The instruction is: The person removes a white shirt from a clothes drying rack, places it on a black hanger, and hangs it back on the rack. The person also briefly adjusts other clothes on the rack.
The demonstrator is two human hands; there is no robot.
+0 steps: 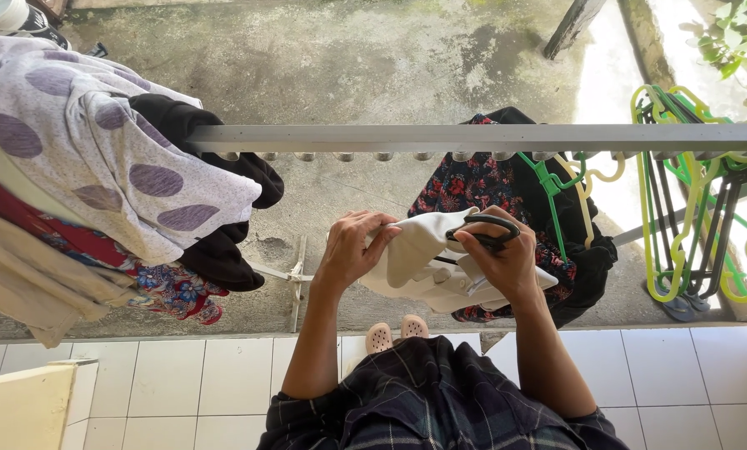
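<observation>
Fingers first: my left hand [352,250] is curled around the upper left edge of a white garment [423,262], thumb and fingertips pinched on the cloth near the centre of the frame. My right hand [498,254] is closed on the same garment from the right side, and it also grips a black clothes hanger [486,229], whose curved bar runs across the top of my knuckles. Both hands are clenched, neither released. The white garment hangs bunched between them, just below the grey metal rail [473,137] of the drying rack that crosses the frame from centre left to the right edge.

Behind my right hand I see a dark floral garment [465,187] hanging from the rail on a green hanger [548,187], with black cloth beside it. At the right edge of the frame a cluster of yellow, green and black empty hangers [698,225] dangles from the rail. At the upper left, a pale cloth with purple spots [98,142] is draped over a black garment [223,250], with red floral and beige fabric below them.

Low in the centre, my two light-coloured clogs [397,333] stand at the edge of the white floor tiles [182,375], where the concrete ground [348,67] begins. My dark plaid clothing [432,400] fills the bottom centre.
</observation>
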